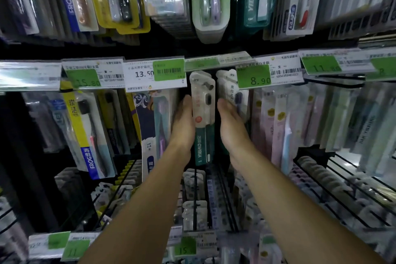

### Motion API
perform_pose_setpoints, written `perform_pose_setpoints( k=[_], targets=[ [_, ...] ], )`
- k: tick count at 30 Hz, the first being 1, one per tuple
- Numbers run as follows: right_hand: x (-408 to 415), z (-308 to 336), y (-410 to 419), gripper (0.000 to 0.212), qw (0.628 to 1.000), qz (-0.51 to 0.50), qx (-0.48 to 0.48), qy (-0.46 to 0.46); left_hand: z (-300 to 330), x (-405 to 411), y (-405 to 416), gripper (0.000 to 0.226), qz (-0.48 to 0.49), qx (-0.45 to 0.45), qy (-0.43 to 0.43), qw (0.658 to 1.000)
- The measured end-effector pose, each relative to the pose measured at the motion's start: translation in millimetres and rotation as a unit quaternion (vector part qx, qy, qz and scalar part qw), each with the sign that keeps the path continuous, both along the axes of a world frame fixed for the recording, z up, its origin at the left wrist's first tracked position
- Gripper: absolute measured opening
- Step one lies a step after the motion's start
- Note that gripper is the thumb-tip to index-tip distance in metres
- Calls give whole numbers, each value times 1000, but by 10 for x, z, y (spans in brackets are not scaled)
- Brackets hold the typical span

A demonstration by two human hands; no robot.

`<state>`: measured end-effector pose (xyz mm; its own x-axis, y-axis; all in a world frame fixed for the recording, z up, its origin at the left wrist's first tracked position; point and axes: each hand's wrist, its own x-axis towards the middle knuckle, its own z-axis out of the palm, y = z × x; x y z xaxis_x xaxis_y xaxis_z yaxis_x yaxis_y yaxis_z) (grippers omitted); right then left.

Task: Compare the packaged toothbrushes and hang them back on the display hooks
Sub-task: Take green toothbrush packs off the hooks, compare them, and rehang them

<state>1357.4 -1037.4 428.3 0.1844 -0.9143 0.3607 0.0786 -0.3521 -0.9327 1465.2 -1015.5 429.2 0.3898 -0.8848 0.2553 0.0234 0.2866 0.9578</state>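
The left hand point(184, 118) grips the left edge of a white-and-green carded blister toothbrush pack point(203, 118) hanging at its hook. The right hand point(230, 118) seems to pinch a neighbouring white pack point(230, 88), fingers hidden. Both look light, stiff-edged and slick; best held by the card margins, below the green price tags point(254, 76).

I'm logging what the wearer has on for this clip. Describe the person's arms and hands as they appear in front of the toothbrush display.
Both forearms are bare, with no sleeves in view up to the bottom edge of the picture. The left hand and the right hand wear no gloves. No watch, bracelet or ring shows on either wrist or on the fingers that can be seen. No markings show on the forearms.
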Motion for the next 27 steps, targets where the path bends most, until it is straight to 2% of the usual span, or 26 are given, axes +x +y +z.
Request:
perform_pose_setpoints(
  k=[2,4,6,11,20,23,27],
  targets=[
    [83,71,-65,58,999,17,37,-27,100,-25,-66,83,-8,-10,21,1000],
    [131,135,-112,56,995,23,83,-49,178,-38,-126,92,-2,1,39,999],
    [142,183,-146,64,991,50,105,-63,213,-54,-166,88,-5,5,53,999],
    [121,230,-156,79,990,67,88,-89,184,-114,-134,89,-32,-9,62,998],
    [45,112,85,74,988,116,55,-90,174,-121,82,77,-90,-59,81,991],
    [19,61,199,69,981,166,47,-90,186,-89,169,77,-118,-63,77,988],
    [-13,86,312,65,979,179,38,-92,213,-71,277,76,-139,-70,87,984]
  ],
)
